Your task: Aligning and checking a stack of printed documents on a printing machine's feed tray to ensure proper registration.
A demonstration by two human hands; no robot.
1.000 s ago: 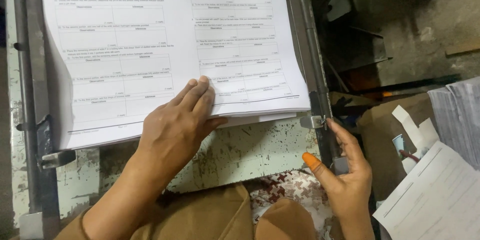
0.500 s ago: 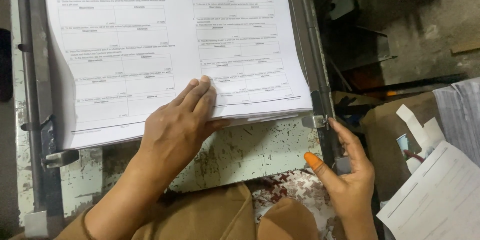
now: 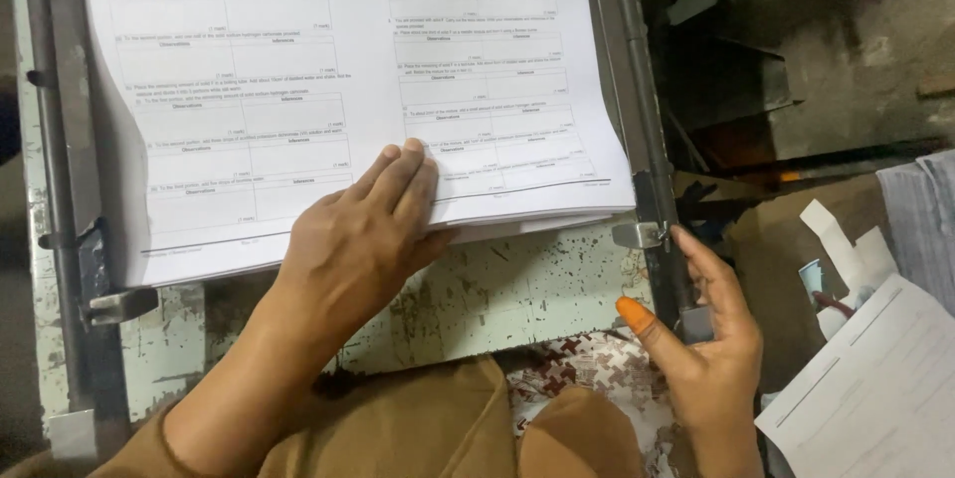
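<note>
A thick stack of printed white sheets [image 3: 298,70] lies on a worn, paint-chipped metal cutter table [image 3: 517,289]. My left hand [image 3: 363,229] rests flat on the stack's near edge, fingers together, pressing it down. My right hand [image 3: 701,339] sits at the table's right side, fingers curled around the dark metal side rail [image 3: 652,199] just below a small metal clip [image 3: 642,234]. The thumb has an orange nail.
A grey metal guide bar with a clamp [image 3: 90,269] runs down the left side. To the right are a brown cardboard box [image 3: 786,249], loose printed sheets [image 3: 875,398] and another paper pile [image 3: 925,209]. Dark machine parts fill the upper right.
Both hands hold the same positions. The view has shifted slightly, and the paper stack looks unchanged.
</note>
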